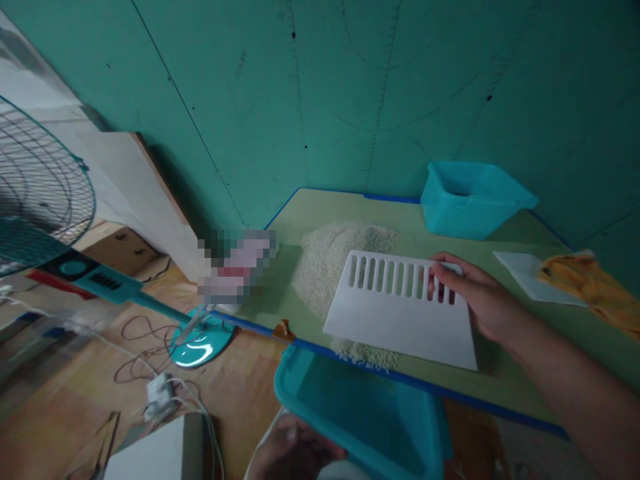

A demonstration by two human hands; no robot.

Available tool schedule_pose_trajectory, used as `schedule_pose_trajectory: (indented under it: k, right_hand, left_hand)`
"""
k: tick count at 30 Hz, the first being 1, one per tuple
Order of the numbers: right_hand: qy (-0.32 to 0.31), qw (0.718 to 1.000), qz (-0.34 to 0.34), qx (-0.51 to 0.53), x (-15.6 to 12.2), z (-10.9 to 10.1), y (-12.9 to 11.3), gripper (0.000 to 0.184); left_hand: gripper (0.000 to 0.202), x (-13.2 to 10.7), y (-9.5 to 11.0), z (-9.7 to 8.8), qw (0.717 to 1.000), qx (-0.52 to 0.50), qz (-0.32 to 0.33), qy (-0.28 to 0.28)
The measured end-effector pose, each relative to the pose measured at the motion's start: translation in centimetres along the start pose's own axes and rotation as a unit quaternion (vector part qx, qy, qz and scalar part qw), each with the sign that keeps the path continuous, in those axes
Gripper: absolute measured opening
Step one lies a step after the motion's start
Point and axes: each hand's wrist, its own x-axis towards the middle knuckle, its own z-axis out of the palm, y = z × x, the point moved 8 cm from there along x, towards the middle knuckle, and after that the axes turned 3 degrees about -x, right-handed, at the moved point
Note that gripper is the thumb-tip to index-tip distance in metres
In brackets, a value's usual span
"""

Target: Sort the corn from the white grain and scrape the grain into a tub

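Note:
My right hand (pixel 465 287) is closed around the slotted end of a white plastic scraper (pixel 400 327), fingers through the slots. The scraper stands tilted over the table's front edge. Behind it spreads a heap of pale, rice-like grains (pixel 320 267), partly hidden by the scraper. A smaller strip of the grains (pixel 367 355) lies at the edge, just under the scraper's lower side. Below that edge is a teal plastic bin (pixel 350 400) with its mouth up. My left hand (pixel 300 443) grips the bin at its near left side; some fingers are hidden beneath the rim.
On the pale green, blue-edged table (pixel 520 393) stand another teal bin (pixel 475 207) at the back right, a white sheet (pixel 530 280) and an orange cloth (pixel 595 287). A blurred-out item (pixel 240 267) lies at the left corner. Left are a fan (pixel 110 283) and cables.

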Motion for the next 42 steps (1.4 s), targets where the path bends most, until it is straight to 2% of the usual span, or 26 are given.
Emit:
schedule_pose_trajectory:
  k: [4,7,16,27,34,42]
  right_hand:
    - [0.017,0.999,-0.027,-0.027,0.0,-0.4,-0.1,0.04]
    - [0.005,0.998,-0.042,-0.056,-0.1,-0.1,-0.3,0.037]
    - [-0.048,0.99,-0.055,-0.123,-0.1,0.7,0.0,0.034]
    - [-0.09,0.987,-0.008,-0.135,-0.5,1.5,0.7,0.036]
    - [-0.108,0.982,-0.013,-0.155,-0.7,2.1,0.3,0.039]
    - [-0.121,0.98,-0.012,-0.155,-0.9,2.4,0.3,0.04]
  left_hand:
    - [0.019,-0.3,0.0,-0.4,0.999,0.015,0.007,0.032]
    - [0.018,-0.4,0.0,-0.5,0.999,0.016,0.009,0.045]
    - [0.018,-0.4,0.1,-0.1,0.999,0.005,0.03,0.021]
    - [0.021,-0.7,0.2,0.0,0.998,0.011,0.047,0.05]
    - [0.023,-0.4,0.3,0.6,0.998,0.008,0.05,0.04]
    - [0.022,-0.5,0.2,-0.1,0.997,0.021,0.045,0.059]
